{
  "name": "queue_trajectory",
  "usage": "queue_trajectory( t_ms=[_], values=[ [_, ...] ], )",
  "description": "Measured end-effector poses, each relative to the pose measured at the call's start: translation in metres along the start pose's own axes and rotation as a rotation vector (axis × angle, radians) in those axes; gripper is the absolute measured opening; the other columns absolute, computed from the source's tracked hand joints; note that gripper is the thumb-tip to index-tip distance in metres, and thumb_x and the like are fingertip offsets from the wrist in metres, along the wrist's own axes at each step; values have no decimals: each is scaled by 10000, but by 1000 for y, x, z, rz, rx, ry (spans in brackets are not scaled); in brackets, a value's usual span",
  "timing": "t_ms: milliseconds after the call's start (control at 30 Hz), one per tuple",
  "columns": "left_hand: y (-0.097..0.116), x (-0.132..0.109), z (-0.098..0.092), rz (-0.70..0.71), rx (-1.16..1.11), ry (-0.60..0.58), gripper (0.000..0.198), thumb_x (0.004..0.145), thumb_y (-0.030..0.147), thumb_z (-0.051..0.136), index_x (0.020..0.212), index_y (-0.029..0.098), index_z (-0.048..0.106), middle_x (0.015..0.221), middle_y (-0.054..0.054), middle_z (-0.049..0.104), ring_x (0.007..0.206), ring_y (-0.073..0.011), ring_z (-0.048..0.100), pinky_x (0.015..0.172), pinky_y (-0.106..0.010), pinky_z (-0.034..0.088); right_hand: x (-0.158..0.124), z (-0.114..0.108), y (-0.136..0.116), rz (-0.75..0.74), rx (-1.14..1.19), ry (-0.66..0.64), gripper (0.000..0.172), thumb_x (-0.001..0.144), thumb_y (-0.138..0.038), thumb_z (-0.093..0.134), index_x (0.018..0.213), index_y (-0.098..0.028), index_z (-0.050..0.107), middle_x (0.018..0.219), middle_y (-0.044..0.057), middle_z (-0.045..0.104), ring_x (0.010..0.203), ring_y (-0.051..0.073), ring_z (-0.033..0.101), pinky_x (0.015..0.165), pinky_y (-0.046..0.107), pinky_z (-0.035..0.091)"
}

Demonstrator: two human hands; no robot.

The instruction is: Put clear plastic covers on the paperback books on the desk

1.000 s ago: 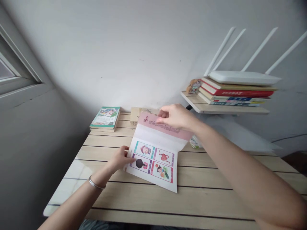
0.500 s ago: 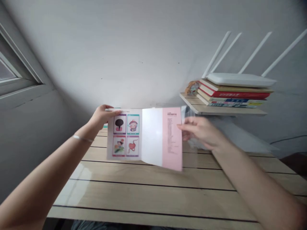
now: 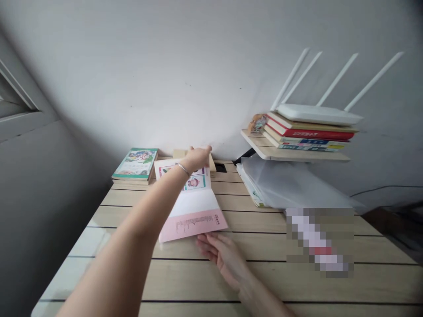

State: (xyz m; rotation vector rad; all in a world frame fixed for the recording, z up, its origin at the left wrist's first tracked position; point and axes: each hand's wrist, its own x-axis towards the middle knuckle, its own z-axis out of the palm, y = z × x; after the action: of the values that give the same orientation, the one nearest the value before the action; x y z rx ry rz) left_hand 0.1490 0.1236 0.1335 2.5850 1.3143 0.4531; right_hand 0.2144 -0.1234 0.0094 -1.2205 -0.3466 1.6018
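An open booklet (image 3: 194,203), turned sideways, lies over the slatted table, its picture cards at the far end and a pink flap nearest me. My left hand (image 3: 199,157), with a bracelet at the wrist, reaches across to its far edge; the fingertips are partly raised and what they grip is unclear. By the near edge of the pink flap is my right hand (image 3: 216,251), palm turned sideways, fingers extended and slightly curled, with the thumb close to the paper. A clear film edge shows faintly below the flap.
Green-bordered books (image 3: 137,164) are stacked at the back left. Pale blocks or books (image 3: 180,153) stand behind the booklet. A raised shelf (image 3: 297,154) at the right holds books (image 3: 307,134) and a white router (image 3: 319,113). Plastic-covered papers (image 3: 291,182) lie below it, near a pixelated patch.
The booklet has turned about a quarter and come down toward the table. My left hand moved right to its far edge; my right hand moved down and left to its near edge.
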Motion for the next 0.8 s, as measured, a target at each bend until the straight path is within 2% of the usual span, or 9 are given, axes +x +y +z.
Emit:
queue_trajectory(
  t_ms=[133, 267, 367, 467, 533, 600, 633, 700, 800],
  values=[
    [5, -7, 33, 72, 33, 36, 466, 728, 59, 657, 1156, 190, 529, 1198, -128, 606, 1186, -283, 489, 1020, -475, 255, -4, -3, 1, 69, 14, -8, 399, 503, -350, 872, 743, -139, 634, 872, 113, 749, 769, 196, 708, 708, 281, 550],
    [-15, -42, 40, 25, -19, 162, 442, 771, 87, 618, 1177, 237, 527, 1355, -93, 490, 1272, -261, 401, 1066, -463, 231, -19, -13, -6, 121, -22, -93, 394, 579, -336, 835, 854, -133, 638, 968, 127, 733, 884, 227, 697, 771, 307, 539],
    [-46, -86, 35, -153, -96, 294, 351, 826, 182, 566, 1171, 223, 523, 1355, -117, 464, 1258, -293, 406, 1012, -485, 323, -32, -33, -19, 180, -150, -151, 396, 611, -285, 795, 942, -142, 633, 1077, 132, 700, 972, 232, 669, 780, 306, 532],
    [-84, -131, 32, -410, -208, 394, 258, 825, 212, 544, 1079, 163, 544, 1189, -153, 543, 1145, -296, 508, 923, -447, 423, -27, -63, -44, 149, -454, -107, 417, 633, -292, 714, 1027, -189, 621, 1140, 106, 668, 904, 229, 665, 635, 310, 530],
    [-106, -151, 33, -560, -305, 411, 206, 834, 206, 520, 1028, 147, 555, 1050, -131, 600, 980, -268, 599, 825, -410, 480, -8, -81, -67, -83, -735, 45, 371, 599, -290, 691, 958, -208, 647, 1079, 76, 677, 799, 212, 652, 593, 304, 506],
    [-121, -159, 37, -667, -407, 404, 165, 850, 207, 517, 990, 139, 570, 938, -101, 631, 879, -242, 630, 777, -382, 497, 23, -88, -92, -359, -896, 200, 256, 596, -327, 681, 819, -205, 656, 921, 59, 695, 775, 214, 634, 678, 322, 497],
    [-125, -159, 39, -704, -460, 396, 156, 858, 216, 527, 981, 135, 579, 908, -91, 638, 863, -234, 634, 775, -376, 499, 40, -86, -104, -458, -907, 216, 232, 633, -364, 661, 808, -210, 659, 877, 53, 695, 794, 224, 632, 724, 334, 490],
    [-129, -151, 43, -755, -563, 381, 190, 875, 258, 556, 1011, 129, 588, 943, -80, 641, 882, -216, 629, 793, -379, 504, 76, -70, -121, -559, -850, 220, 222, 672, -407, 645, 784, -217, 660, 803, 50, 689, 787, 236, 632, 753, 350, 480],
    [-126, -131, 49, -785, -721, 374, 308, 892, 333, 567, 1140, 150, 563, 1117, -81, 603, 948, -200, 610, 811, -406, 519, 124, -33, -131, -580, -685, 221, 193, 672, -397, 673, 741, -221, 632, 822, 63, 698, 822, 237, 638, 750, 336, 484]
  ],
)
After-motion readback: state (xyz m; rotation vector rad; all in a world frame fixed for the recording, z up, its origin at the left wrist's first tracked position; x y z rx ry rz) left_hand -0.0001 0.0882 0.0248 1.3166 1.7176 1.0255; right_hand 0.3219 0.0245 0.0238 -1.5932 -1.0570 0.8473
